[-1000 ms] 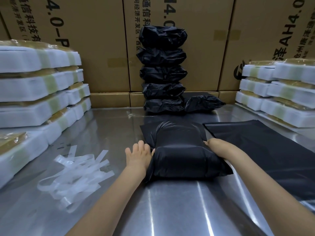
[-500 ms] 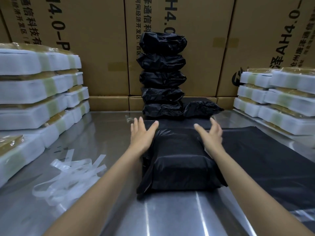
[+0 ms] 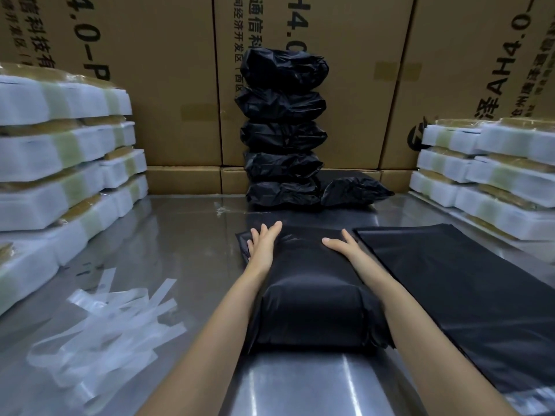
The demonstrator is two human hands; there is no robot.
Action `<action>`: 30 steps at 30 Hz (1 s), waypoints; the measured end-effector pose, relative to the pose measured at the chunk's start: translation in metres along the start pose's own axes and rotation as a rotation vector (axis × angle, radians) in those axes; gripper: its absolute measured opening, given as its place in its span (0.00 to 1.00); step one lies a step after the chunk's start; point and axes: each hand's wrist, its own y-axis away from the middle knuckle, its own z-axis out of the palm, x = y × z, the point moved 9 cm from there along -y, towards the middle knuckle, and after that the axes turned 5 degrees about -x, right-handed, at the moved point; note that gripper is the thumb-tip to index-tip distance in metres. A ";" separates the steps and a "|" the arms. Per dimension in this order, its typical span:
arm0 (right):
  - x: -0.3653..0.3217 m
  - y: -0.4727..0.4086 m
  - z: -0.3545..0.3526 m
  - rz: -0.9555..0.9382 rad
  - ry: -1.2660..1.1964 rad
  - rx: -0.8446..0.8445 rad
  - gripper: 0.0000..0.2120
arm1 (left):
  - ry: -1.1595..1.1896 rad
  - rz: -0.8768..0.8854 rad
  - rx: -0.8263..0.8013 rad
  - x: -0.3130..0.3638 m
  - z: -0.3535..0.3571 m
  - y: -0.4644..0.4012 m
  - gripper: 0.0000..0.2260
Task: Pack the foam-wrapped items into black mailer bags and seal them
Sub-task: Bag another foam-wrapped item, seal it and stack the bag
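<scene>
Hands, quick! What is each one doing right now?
Left hand: open, fingers straight, pressing the far end of the black mailer bag.
Right hand: open, flat on the same bag.

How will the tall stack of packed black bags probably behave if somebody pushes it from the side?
The stack of packed bags would probably topple: it is tall, narrow, and its lumpy bags sit unevenly. The glossy plastic looks slippery, so upper bags may slide off first. The cartons behind may stop a backward fall.

Filled bag (image 3: 312,298) lies mid-table, empty bags (image 3: 468,289) right, peeled strips (image 3: 114,322) left, packed stack (image 3: 283,127) behind.
</scene>
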 end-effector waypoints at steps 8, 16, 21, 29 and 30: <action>-0.001 -0.002 -0.001 -0.025 -0.062 0.000 0.38 | 0.119 0.013 -0.043 -0.006 0.003 -0.009 0.31; 0.000 -0.003 -0.003 -0.047 -0.066 0.005 0.37 | 0.208 -0.011 -0.044 -0.011 0.001 -0.002 0.27; 0.001 -0.002 -0.004 -0.068 -0.053 0.007 0.36 | 0.176 -0.037 -0.031 -0.016 -0.005 0.008 0.27; 0.007 -0.001 0.000 -0.069 -0.115 -0.040 0.34 | 0.226 -0.041 -0.004 -0.023 -0.004 0.024 0.27; 0.008 0.000 0.001 -0.066 -0.128 -0.054 0.34 | 0.222 -0.040 0.011 -0.024 -0.006 0.029 0.27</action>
